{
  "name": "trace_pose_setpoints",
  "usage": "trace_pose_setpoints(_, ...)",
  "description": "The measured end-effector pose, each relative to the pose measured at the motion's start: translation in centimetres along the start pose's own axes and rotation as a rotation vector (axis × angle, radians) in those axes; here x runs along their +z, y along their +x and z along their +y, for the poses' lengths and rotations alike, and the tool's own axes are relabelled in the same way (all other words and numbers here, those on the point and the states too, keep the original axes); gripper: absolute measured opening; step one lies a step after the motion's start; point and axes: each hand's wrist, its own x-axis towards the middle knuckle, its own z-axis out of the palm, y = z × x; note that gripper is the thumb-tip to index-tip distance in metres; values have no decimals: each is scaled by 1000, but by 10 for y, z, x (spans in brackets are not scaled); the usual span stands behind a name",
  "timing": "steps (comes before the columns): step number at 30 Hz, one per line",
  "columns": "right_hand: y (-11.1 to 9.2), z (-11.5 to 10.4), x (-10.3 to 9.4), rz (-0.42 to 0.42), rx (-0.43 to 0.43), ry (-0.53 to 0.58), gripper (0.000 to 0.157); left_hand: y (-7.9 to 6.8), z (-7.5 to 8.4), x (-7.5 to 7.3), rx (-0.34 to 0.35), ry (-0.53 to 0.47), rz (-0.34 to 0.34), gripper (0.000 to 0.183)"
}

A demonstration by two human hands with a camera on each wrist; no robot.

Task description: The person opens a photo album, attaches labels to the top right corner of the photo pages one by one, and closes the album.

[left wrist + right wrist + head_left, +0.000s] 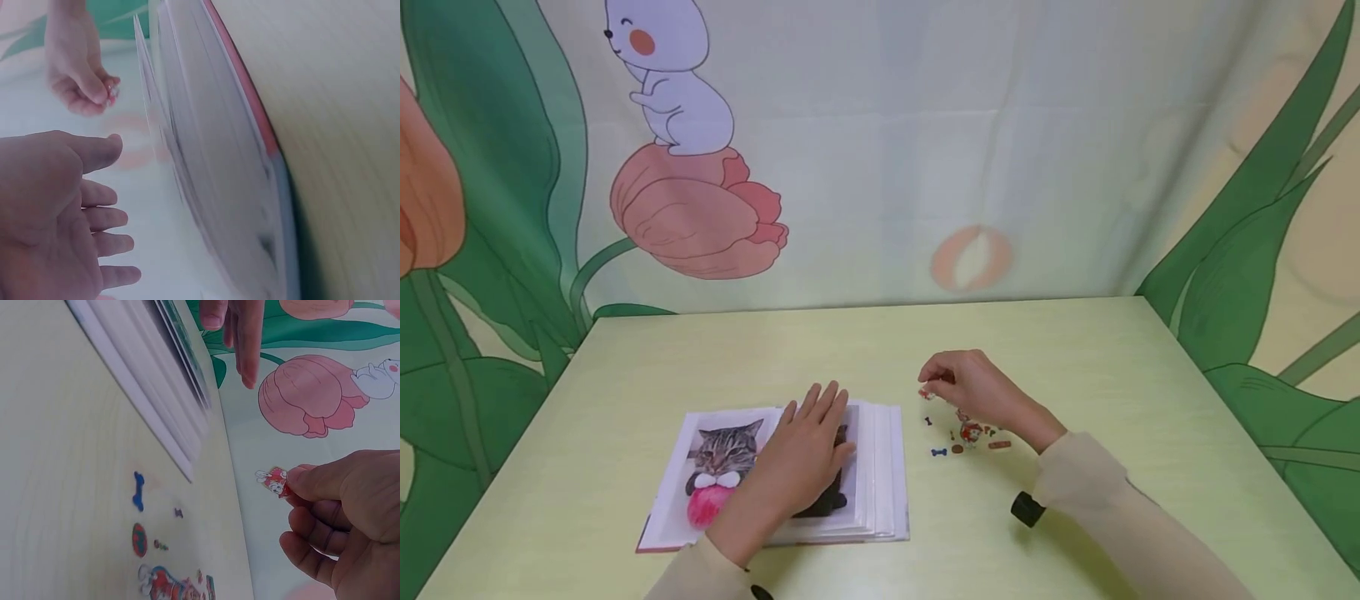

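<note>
A photo album lies open on the table, with a cat picture and pink ball on its left page and a dark picture on the right. My left hand is over the album, fingers straight and spread, covering part of both pictures. In the left wrist view a gap shows between this palm and the pages. To the right of the album, my right hand is raised over the table. Its thumb and finger pinch a small red and white cartoon sticker, seen best in the right wrist view.
Several small stickers lie beside the album, among them a blue bone, a cartoon figure, a reddish oval and a brown strip. A printed curtain hangs behind the table. A black wrist device hangs under the right sleeve.
</note>
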Motion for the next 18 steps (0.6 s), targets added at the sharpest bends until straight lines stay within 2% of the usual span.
trace_pose_setpoints(5,8,-8,2,0,-28,-12,5,-9,-16,-4,-26,-3,19,69)
trace_pose_setpoints(10,14,-14,4,-17,-38,32,6,-18,-28,-8,-18,18,62,71)
trace_pose_setpoints(18,27,-21,12,-44,-39,89,8,-30,-46,-12,-66,23,85,74)
